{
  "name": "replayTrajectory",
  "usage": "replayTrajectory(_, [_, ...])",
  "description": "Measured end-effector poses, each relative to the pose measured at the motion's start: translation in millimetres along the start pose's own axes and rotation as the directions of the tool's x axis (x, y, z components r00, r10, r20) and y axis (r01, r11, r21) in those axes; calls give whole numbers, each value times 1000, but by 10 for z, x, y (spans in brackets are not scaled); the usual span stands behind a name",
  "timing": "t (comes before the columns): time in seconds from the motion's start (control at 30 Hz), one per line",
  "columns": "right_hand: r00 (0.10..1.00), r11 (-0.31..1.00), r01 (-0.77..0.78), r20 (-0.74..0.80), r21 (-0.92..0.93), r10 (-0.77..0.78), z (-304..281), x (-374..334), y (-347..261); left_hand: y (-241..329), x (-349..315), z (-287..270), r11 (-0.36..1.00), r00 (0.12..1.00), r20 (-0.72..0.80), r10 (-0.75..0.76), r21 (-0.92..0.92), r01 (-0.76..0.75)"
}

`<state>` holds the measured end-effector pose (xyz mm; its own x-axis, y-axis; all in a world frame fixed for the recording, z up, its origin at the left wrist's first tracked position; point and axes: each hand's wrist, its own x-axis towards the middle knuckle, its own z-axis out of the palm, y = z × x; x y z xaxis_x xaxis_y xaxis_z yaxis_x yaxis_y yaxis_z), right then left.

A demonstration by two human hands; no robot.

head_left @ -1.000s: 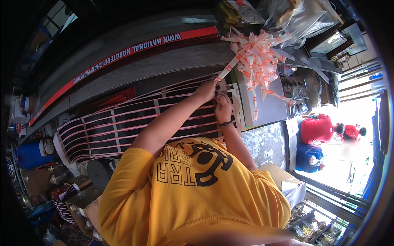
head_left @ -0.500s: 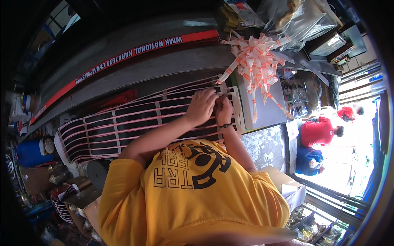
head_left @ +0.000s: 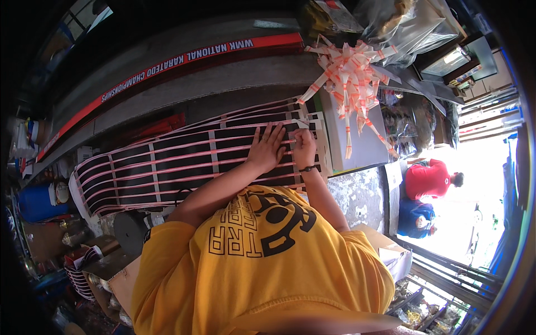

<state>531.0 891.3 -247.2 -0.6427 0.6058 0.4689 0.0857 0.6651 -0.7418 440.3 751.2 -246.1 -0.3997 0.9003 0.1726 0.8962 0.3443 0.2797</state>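
A long black sheet (head_left: 132, 172) with pink-and-white lengthwise stripes and pale cross bands lies in front of me, its far edge showing more such layers. My left hand (head_left: 268, 149) rests palm down on it near its right end, fingers stretched out and slightly spread. Just to the right, my right hand (head_left: 304, 147) is closed over the striped end, with fingers curled. Whatever its fingertips hold, if anything, is too small to make out. A dark band (head_left: 307, 168) circles my right wrist.
A white-and-orange ribbon bundle (head_left: 352, 78) lies on a white stack (head_left: 360, 145) at right. Beyond the sheet, a long red printed strip (head_left: 167, 72) lies on a grey surface. Far right are people in red (head_left: 427, 180) and blue (head_left: 414, 218). A blue container (head_left: 36, 202) stands left.
My left hand has moved back from the sheet's far edge beside my right hand and flattened, fingers spread. My right hand stays near the striped end, curled.
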Motion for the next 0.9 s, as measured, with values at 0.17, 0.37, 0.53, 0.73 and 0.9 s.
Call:
replayTrajectory(0.17, [995, 996, -94, 42, 2, 94, -65, -40, 9, 4, 11, -18, 1000, 999, 40, -5, -16, 6])
replayTrajectory(0.37, [968, 970, -244, 70, 21, 242, 37, 20, 108, 55, -11, -64, 999, 999, 48, -11, 46, 9])
replayTrajectory(0.53, [973, 974, -225, 48, -16, 226, 47, -34, 112, 323, -92, 19, 993, 993, 5, -120, 11, 120])
replayTrajectory(0.73, [979, 979, -205, 27, 19, 204, 14, -46, 37, 345, -113, 59, 990, 990, 28, -139, 21, 138])
replayTrajectory(0.9, [996, 994, -89, 19, 63, 88, -51, -65, 34, 346, -113, 88, 989, 989, -10, -148, 18, 149])
